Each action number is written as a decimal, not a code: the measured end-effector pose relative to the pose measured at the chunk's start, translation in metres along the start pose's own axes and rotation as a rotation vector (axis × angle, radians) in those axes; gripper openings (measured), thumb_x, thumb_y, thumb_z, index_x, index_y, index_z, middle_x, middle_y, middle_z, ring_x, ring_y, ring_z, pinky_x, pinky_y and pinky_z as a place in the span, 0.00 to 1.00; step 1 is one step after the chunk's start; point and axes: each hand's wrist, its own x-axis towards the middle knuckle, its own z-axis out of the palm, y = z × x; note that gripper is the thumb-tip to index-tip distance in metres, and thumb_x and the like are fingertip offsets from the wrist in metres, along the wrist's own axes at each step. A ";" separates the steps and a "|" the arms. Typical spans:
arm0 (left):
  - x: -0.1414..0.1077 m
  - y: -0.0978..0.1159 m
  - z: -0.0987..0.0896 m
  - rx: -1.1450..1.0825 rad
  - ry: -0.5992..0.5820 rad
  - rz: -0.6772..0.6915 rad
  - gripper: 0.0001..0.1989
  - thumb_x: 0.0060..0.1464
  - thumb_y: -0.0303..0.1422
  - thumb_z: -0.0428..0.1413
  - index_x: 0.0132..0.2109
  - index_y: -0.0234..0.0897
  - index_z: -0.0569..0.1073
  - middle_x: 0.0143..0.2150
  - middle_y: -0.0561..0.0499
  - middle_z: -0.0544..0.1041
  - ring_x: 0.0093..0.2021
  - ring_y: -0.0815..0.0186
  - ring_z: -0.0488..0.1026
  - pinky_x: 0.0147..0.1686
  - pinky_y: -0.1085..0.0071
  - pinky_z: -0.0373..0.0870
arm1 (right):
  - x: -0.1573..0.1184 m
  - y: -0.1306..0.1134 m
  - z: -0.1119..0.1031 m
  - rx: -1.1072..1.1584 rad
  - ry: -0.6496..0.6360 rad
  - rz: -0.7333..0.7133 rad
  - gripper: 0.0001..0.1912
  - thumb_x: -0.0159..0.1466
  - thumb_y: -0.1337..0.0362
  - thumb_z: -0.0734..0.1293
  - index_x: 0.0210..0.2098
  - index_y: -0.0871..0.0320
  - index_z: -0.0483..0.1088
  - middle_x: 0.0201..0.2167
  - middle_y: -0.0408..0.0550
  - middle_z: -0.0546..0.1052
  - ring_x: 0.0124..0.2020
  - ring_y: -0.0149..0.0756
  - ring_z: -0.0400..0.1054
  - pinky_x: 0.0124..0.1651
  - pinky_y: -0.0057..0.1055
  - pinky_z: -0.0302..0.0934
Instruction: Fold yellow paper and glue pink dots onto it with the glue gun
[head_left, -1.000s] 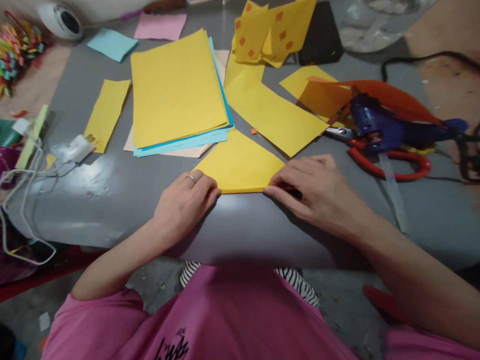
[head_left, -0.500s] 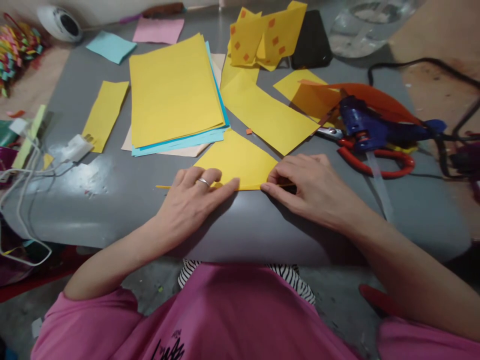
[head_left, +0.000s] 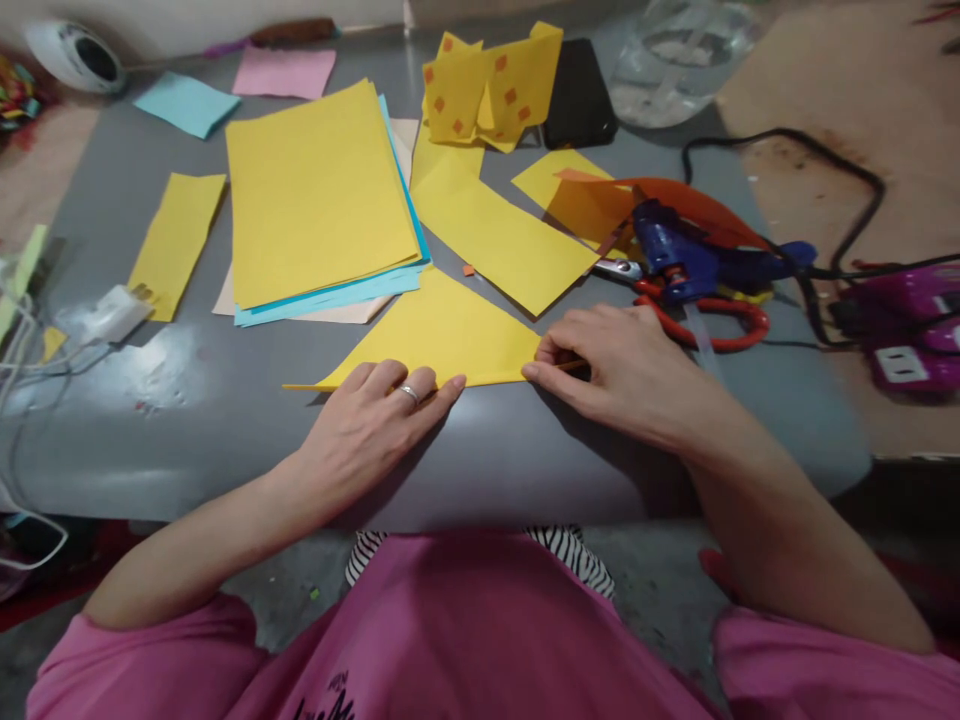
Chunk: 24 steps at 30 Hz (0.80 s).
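Yellow sheet at the table's front, under both my hands.
My left hand (head_left: 367, 425) has gone from gripping the edge's end to lying spread along it, thumb outstretched, so pressure now falls along the fold; my right hand (head_left: 637, 375) pinches the right end of the triangular yellow paper sheet (head_left: 450, 325). A thin yellow-orange strip (head_left: 300, 386) pokes out leftward, perhaps a rolled edge or a stick. Grey tabletop (head_left: 480, 450) gives room leftward, toward the white plug (head_left: 116, 313); the mixed paper stack (head_left: 319, 200) touches the sheet's top, and red-handled scissors (head_left: 731, 345) crowd my right wrist.
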 end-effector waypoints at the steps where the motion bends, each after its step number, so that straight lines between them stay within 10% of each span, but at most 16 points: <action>1: -0.001 0.000 0.001 -0.002 0.009 0.002 0.25 0.64 0.22 0.48 0.66 0.36 0.64 0.49 0.45 0.76 0.40 0.58 0.68 0.38 0.62 0.68 | -0.001 0.001 0.000 -0.016 0.008 0.000 0.12 0.66 0.58 0.61 0.28 0.54 0.68 0.30 0.47 0.77 0.35 0.42 0.67 0.37 0.37 0.46; 15: -0.001 -0.004 0.002 -0.008 0.031 0.027 0.24 0.64 0.21 0.47 0.66 0.35 0.64 0.47 0.44 0.76 0.38 0.60 0.68 0.41 0.63 0.70 | -0.019 0.006 -0.005 -0.170 0.031 -0.036 0.13 0.69 0.69 0.57 0.42 0.58 0.72 0.39 0.54 0.78 0.40 0.46 0.68 0.40 0.40 0.55; 24: 0.018 0.012 0.005 -0.087 0.005 -0.009 0.23 0.67 0.27 0.47 0.67 0.38 0.62 0.46 0.44 0.74 0.40 0.60 0.69 0.39 0.63 0.68 | -0.039 -0.025 0.017 -0.180 0.267 -0.381 0.18 0.70 0.72 0.59 0.56 0.61 0.73 0.50 0.54 0.80 0.49 0.44 0.70 0.50 0.40 0.59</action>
